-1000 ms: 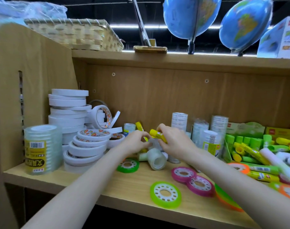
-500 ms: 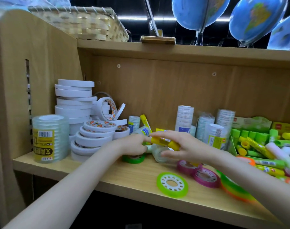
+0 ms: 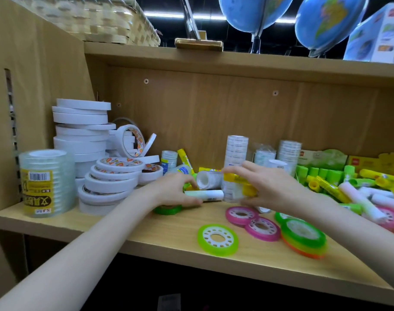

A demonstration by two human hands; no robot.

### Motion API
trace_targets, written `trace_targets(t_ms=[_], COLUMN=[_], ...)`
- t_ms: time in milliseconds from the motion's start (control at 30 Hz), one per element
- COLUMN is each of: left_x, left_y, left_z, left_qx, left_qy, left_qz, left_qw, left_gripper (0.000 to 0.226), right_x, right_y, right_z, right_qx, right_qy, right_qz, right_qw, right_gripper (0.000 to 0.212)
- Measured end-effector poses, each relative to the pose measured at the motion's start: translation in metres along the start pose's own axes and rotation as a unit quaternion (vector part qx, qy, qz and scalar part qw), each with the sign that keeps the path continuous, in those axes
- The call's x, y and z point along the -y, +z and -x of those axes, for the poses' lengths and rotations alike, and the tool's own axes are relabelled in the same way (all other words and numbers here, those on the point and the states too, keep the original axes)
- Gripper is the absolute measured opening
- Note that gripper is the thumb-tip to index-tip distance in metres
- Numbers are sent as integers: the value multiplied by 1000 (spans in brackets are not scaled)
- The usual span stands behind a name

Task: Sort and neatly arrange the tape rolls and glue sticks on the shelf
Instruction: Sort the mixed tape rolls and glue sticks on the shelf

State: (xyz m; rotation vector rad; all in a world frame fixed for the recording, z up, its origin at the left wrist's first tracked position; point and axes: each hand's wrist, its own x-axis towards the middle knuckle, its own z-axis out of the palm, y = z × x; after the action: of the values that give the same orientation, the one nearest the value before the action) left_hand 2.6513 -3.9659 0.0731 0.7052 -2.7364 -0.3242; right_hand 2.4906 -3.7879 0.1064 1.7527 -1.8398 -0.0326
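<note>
My right hand (image 3: 273, 187) is closed on a few yellow glue sticks (image 3: 235, 178), held just above the shelf board (image 3: 164, 232) near a clear tape roll (image 3: 232, 194). My left hand (image 3: 173, 191) grips one end of a white and pale green glue stick (image 3: 206, 195) lying flat at mid shelf. A small clear roll (image 3: 208, 179) lies on its side between my hands. White tape rolls (image 3: 81, 131) are stacked at the left. Green and yellow glue sticks (image 3: 330, 187) are piled at the right.
A wrapped pack of clear tape (image 3: 46, 182) stands at the far left. Flat coloured rolls lie near the front edge: green (image 3: 217, 239), pink (image 3: 242, 215) and a green-orange stack (image 3: 303, 237). Tall clear tape stacks (image 3: 236, 149) line the back wall. A basket (image 3: 97, 16) and globes (image 3: 254, 12) sit above.
My right hand has carried the yellow glue sticks a little to the right and lower. My left hand has closed on the white glue stick.
</note>
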Motion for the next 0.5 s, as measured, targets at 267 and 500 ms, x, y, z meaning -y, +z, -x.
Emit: trace_targets(t_ms=[267, 500], left_x=[-9, -13], left_y=[11, 4], left_z=[-2, 0], left_qx=[-31, -54], left_qy=[-29, -37], left_qz=[-47, -75], left_qw=[998, 995], left_gripper=[38, 32], right_x=[-19, 25], right_y=[6, -9], right_z=[-2, -21], right_qx=[23, -29], right_qy=[11, 12], right_qz=[-214, -222], right_qw=[976, 975], right_gripper=[65, 47])
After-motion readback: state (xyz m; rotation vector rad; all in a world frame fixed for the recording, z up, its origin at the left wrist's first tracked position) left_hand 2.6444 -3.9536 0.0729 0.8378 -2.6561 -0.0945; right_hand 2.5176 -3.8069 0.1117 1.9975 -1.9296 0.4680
